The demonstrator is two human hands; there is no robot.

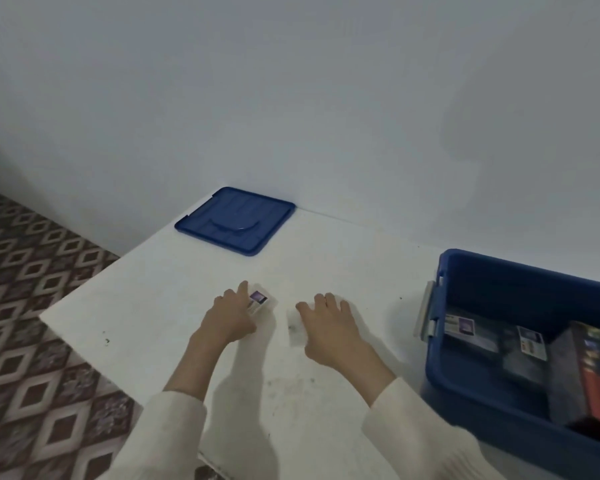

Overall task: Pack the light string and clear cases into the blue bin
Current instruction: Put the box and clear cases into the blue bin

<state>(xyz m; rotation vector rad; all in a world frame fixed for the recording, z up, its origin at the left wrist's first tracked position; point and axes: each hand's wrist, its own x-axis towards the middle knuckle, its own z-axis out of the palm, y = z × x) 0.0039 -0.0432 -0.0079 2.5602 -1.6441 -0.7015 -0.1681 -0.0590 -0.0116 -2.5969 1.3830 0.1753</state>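
At near right on white table (309, 265), noted blue bin (534, 271) holding labelled clear cases (461, 325) beside a dark box (589, 375). Farther in, near table centre, logged left hand (231, 318) gripping one labelled case (258, 301); right hand (329, 325) spread flat and relaxed, seemingly over another blurred case (296, 329). Farthest, against wall, saw blue lid (234, 220) lying flat at table corner.

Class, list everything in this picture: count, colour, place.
Table: one, white, against wall.
Lid: one, blue, table's far edge.
Bin: one, blue, table's right side.
Packed cases: at least two, clear, labelled, inside bin.
Box: one, dark and red, bin's right end.
Labelled case: one, clear, in left hand.
Plain case: one, clear, beside right hand.
Floor: patterned brown, left.
Hands: two; left grips labelled case, right flat on table.
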